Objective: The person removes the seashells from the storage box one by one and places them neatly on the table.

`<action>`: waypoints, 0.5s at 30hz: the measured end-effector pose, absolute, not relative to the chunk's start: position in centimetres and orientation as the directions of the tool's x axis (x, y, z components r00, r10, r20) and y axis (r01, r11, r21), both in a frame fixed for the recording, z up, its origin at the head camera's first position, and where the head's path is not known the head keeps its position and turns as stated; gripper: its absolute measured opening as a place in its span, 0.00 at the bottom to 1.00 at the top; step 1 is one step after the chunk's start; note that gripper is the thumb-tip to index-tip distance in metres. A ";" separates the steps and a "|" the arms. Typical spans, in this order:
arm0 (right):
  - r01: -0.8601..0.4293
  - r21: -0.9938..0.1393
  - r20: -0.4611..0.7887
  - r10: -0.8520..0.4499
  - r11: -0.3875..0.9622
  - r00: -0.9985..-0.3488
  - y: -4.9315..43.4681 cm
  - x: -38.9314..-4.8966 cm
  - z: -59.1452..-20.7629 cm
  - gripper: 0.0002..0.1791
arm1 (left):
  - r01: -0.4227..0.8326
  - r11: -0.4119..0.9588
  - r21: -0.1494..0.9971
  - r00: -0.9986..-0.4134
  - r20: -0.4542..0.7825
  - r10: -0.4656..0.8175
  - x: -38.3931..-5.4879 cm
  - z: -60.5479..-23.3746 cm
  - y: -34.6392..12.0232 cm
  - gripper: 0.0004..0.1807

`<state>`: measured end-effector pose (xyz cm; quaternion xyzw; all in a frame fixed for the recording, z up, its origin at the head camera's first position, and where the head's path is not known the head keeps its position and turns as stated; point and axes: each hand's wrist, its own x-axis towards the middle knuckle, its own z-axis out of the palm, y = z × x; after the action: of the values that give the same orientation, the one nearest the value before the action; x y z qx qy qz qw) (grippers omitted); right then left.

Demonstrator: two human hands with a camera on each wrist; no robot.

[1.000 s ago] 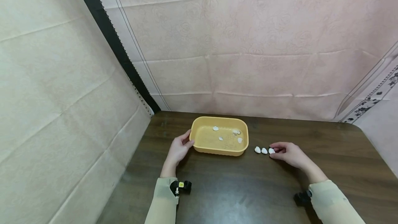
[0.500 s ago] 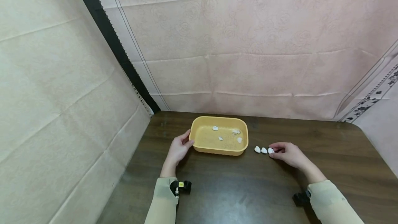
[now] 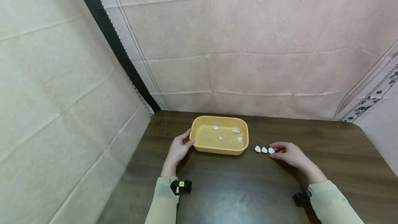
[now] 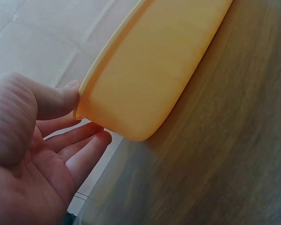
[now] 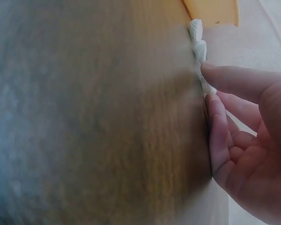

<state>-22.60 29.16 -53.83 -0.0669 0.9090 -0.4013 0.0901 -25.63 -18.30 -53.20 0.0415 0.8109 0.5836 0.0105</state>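
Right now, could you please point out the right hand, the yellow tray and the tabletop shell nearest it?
Right hand (image 3: 290, 153): head view, its back.
Yellow tray (image 3: 216, 150): head view, front wall.
Tabletop shell (image 3: 257, 149): head view, upper face.

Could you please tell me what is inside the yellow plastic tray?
The yellow plastic tray holds several small white shells, scattered about, with some bunched towards the right. Whatever lies directly beneath them is covered.

some parts are covered, cut off or too small to tell
the fingers of the right hand (image 3: 287, 153) partly cover the nearest white piece (image 3: 271, 150); the white bits (image 3: 236, 131) in the yellow tray (image 3: 217, 150) are too small to be named. both wrist views cut the yellow tray at their top edge; the head view cuts both sleeves (image 3: 163, 201) at its bottom.
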 end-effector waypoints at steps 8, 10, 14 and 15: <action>-0.028 -0.772 -0.126 -0.196 0.635 -0.972 29.4 -22.4 -53.7 0.28 | 0.041 0.333 0.942 -0.998 0.019 0.068 -25.7 -53.3 -18.2 0.31; -0.033 -0.776 -0.124 -0.204 0.630 -0.971 29.6 -22.4 -53.7 0.28 | 0.049 0.330 0.943 -0.997 0.027 0.071 -25.8 -53.2 -18.2 0.31; -0.024 -0.783 -0.134 -0.206 0.622 -0.969 29.8 -22.4 -53.7 0.29 | 0.042 0.322 0.946 -0.997 0.021 0.068 -25.7 -53.2 -18.3 0.31; -0.023 -0.784 -0.136 -0.208 0.620 -0.969 29.8 -22.5 -53.6 0.29 | 0.037 0.321 0.946 -0.998 0.017 0.066 -25.7 -53.2 -18.3 0.31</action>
<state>-22.46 29.80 -53.64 -0.0648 0.8936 -0.4311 0.1071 -25.68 -18.28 -53.17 0.0316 0.8125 0.5820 0.0122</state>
